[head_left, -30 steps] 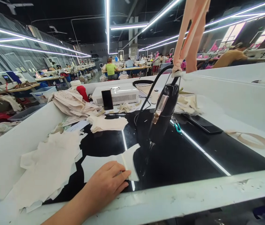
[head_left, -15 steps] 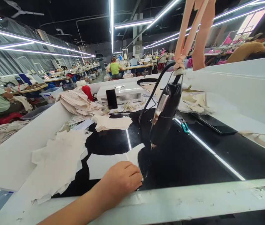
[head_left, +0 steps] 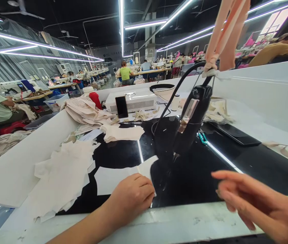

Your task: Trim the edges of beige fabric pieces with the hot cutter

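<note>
My left hand rests with curled fingers at the right end of a flat white cut piece, gripping its edge; the fingertips are partly hidden. My right hand is over the table's front right edge, fingers apart and nothing in them. Between the hands and further back, a black hand-held tool with a metal lever and pointed metal nozzle hangs from peach fabric strips. It resembles a glue gun. A black cable runs from its top.
Cream cut pieces lie at left, a smaller stack behind. A phone leans on a white vented box. A teal snipper-like tool and a black tray-like slab lie at right. White walls border the table.
My right hand has come into view from the right. The hanging black tool has swung to the right, apart from both hands. My left hand has barely moved on the white piece.
</note>
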Motion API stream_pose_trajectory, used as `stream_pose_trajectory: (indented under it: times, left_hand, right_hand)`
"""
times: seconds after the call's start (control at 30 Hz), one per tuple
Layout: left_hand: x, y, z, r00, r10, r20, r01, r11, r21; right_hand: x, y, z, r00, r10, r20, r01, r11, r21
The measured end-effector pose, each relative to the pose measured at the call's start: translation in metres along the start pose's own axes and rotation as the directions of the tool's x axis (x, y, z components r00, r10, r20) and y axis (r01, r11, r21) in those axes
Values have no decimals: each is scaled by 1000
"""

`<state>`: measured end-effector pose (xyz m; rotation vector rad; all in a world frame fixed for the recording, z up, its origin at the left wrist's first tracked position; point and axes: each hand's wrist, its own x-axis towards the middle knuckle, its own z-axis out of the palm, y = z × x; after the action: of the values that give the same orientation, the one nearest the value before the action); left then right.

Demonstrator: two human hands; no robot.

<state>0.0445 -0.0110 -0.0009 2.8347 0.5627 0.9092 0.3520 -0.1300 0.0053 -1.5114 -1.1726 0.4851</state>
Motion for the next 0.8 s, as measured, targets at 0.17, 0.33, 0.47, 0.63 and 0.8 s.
stream_pose_trajectory:
  times: [0.17,0.33,0.47,0.63,0.8]
  left_hand:
    - [-3,0,1,991,-130,18,131,983,-131]
    - [0,-6,3,987,-149,58,158,965,-207]
    - [7,-10,9,986,-130,104,152,956,-251]
    - [12,-6,14,982,-167,89,186,936,-299]
    - [13,-2,14,985,-147,92,169,936,-310]
  right_hand:
    - [85,-23,12,987,-163,-3,162,976,149]
    - [117,-64,54,966,-253,61,221,920,323]
    - [123,-81,75,963,-270,-11,255,895,366]
    - [106,-81,85,946,-320,48,262,844,469]
    - [73,-87,92,931,-345,120,161,683,713]
